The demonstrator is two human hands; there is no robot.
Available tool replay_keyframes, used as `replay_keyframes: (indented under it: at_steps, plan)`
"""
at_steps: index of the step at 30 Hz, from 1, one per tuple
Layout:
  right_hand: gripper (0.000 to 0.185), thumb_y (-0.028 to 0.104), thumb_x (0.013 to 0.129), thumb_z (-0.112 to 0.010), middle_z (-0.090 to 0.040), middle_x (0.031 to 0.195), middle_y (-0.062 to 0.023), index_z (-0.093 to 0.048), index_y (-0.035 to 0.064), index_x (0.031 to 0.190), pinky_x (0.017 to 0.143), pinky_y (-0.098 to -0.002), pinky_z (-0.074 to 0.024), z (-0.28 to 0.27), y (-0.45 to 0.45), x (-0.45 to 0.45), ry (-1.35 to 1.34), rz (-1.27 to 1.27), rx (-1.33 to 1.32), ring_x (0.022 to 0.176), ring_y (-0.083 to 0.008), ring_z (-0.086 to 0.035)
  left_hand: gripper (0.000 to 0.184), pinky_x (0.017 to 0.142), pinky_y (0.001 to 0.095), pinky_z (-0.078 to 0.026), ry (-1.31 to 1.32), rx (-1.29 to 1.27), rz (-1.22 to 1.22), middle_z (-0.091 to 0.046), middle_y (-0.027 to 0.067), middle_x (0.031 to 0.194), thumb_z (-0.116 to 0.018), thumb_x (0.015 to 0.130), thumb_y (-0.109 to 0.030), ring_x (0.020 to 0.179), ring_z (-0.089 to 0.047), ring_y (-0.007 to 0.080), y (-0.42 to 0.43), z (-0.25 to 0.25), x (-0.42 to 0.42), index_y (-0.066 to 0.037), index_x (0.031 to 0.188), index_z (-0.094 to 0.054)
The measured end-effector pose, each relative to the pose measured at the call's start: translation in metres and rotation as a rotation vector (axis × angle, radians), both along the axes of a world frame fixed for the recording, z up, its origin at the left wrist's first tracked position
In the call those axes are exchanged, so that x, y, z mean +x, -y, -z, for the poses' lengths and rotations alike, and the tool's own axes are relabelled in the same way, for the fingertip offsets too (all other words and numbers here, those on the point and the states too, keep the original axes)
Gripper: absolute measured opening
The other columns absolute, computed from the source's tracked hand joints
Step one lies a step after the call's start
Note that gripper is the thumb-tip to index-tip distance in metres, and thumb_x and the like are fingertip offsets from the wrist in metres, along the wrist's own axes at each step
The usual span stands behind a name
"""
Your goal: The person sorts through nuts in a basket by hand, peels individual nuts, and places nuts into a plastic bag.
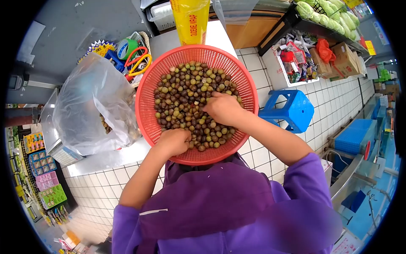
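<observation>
A red plastic colander basket (146,91) is full of small round fruits (182,84), green to dark brown. My right hand (223,109) is in the middle right of the pile, fingers curled, the index finger and thumb down among the fruits. At the basket's near left side, my left hand (174,142) is curled over the fruits, its fingertips mostly hidden. I cannot make out what either hand's fingers hold. Left of the basket stands a clear plastic bag (91,108) with more of the brownish fruits inside.
Behind the basket stands a yellow roll of wrap (191,21). Scissors (139,63) and green tape (126,48) lie at the back left. A blue stool (292,111) is on the tiled floor to the right, near a white box of packets (287,63).
</observation>
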State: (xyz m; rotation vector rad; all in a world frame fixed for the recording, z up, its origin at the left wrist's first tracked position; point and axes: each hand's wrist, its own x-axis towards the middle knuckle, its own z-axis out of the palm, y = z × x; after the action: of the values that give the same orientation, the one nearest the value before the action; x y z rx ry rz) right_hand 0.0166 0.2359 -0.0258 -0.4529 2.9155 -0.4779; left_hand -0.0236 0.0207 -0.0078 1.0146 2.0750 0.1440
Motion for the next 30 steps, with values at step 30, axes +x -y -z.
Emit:
replay_keyframes:
  at_steps: [30]
  plan:
    - [0.029,0.009,0.073,-0.06,-0.053,0.108,-0.0118,-0.058,0.0067,0.101,0.074,-0.0369,-0.0507,0.02,-0.015,-0.054,-0.053,0.416,0.194,0.092,-0.0265,-0.057,0.017,0.036,0.0162,-0.026,1.461,0.891,-1.437,-0.045,-0.0011,0.065,-0.051,0.091,-0.023,0.048,-0.037,0.0039,0.013,0.018,0.003,-0.007,0.089,-0.053]
